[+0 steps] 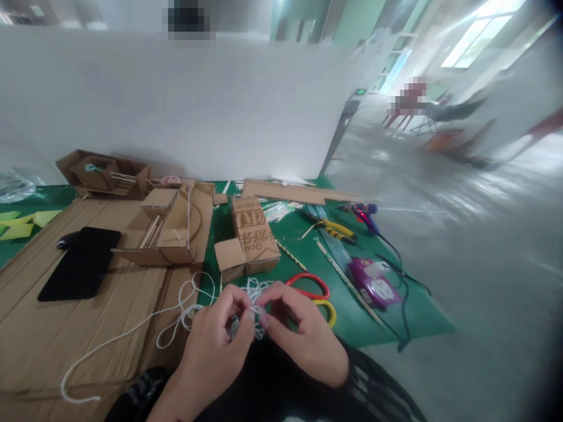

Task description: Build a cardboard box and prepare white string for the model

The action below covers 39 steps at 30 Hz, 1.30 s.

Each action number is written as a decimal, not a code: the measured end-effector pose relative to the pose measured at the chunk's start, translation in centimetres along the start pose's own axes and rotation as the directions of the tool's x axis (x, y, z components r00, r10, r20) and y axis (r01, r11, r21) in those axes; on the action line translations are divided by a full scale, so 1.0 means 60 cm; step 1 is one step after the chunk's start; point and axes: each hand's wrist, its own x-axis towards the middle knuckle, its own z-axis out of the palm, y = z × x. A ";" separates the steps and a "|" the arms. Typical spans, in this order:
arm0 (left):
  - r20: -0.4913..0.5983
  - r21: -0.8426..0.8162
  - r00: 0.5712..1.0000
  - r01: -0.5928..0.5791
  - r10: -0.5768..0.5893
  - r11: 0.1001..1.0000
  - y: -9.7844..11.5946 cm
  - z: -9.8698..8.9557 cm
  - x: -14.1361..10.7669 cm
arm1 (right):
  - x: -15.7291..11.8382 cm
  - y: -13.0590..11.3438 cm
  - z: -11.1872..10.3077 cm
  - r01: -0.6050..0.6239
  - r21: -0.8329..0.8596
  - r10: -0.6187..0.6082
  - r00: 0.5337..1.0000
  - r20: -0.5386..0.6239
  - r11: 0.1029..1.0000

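Note:
A tangle of thin white string (180, 313) spreads over the table edge and onto the cardboard, one loose end trailing to the lower left. My left hand (222, 328) pinches part of it between thumb and forefinger. Right beside it, my right hand (299, 334) also has its fingertips closed on the string, close to the left fingertips. The exact spot of the pinch is partly hidden by the fingers. Scissors with red and yellow handles (314, 287) lie just behind my right hand. An L-shaped cardboard piece (257, 234) stands beyond both hands.
Cardboard builds (173, 246) stand on the left with a black mouse pad (83, 264). Pliers with yellow grips (336, 228), a glue gun (367, 217), a purple power strip (373, 284) and its cables lie on the right. A white partition (176, 99) rises behind the table.

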 end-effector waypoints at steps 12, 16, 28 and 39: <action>0.015 -0.062 0.999 0.041 -0.040 0.997 -0.008 -0.001 -0.001 | -0.001 0.013 0.014 -0.138 0.324 0.150 0.989 -0.014 0.936; 0.003 -0.081 0.999 0.040 -0.039 0.996 -0.011 0.000 0.000 | -0.001 0.017 0.022 -0.159 0.481 0.114 0.986 0.120 0.862; -0.168 0.005 0.986 -0.017 0.018 1.000 -0.024 0.002 0.000 | 0.001 0.025 0.015 -0.188 0.422 0.202 0.979 0.013 0.887; -0.275 -0.622 0.952 -0.070 -0.134 0.780 -0.023 0.002 -0.002 | 0.002 0.054 0.022 -0.168 0.675 0.293 0.953 -0.074 0.718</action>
